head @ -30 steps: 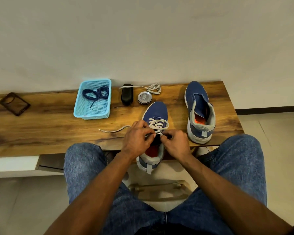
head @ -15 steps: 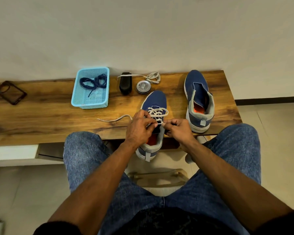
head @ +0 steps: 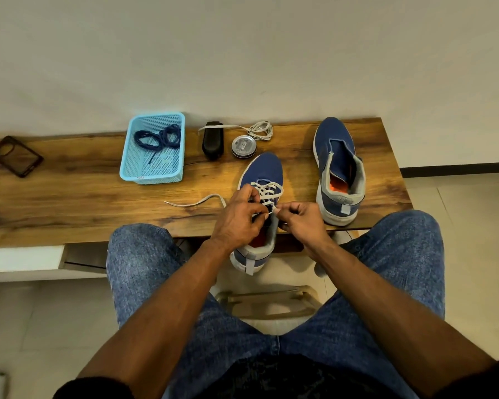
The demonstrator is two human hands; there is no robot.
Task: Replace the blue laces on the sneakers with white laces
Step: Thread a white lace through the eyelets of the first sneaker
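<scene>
A blue sneaker (head: pixel 264 171) lies toe-away on the wooden bench (head: pixel 78 203), its heel hanging over the near edge. A white lace (head: pixel 267 190) crosses its upper eyelets, and one loose end trails left across the wood. My left hand (head: pixel 239 218) grips the sneaker's left eyelet edge. My right hand (head: pixel 300 221) pinches the lace tip at the sneaker's right side. A second blue sneaker (head: pixel 339 168) without laces stands to the right. Blue laces (head: pixel 159 139) lie in a light blue basket (head: pixel 133 168). Another white lace (head: pixel 260 129) is coiled at the back.
A black brush (head: pixel 213 141) and a round tin (head: pixel 244 146) sit behind the near sneaker. A dark phone case (head: pixel 15 156) lies at the far left. The wall runs right behind the bench. My knees flank a stool (head: pixel 267 300) below.
My head has tilted, so the bench sits higher in view than a second ago. Both hands stay at the sneaker's eyelets, the right one now a little further right with the lace tip.
</scene>
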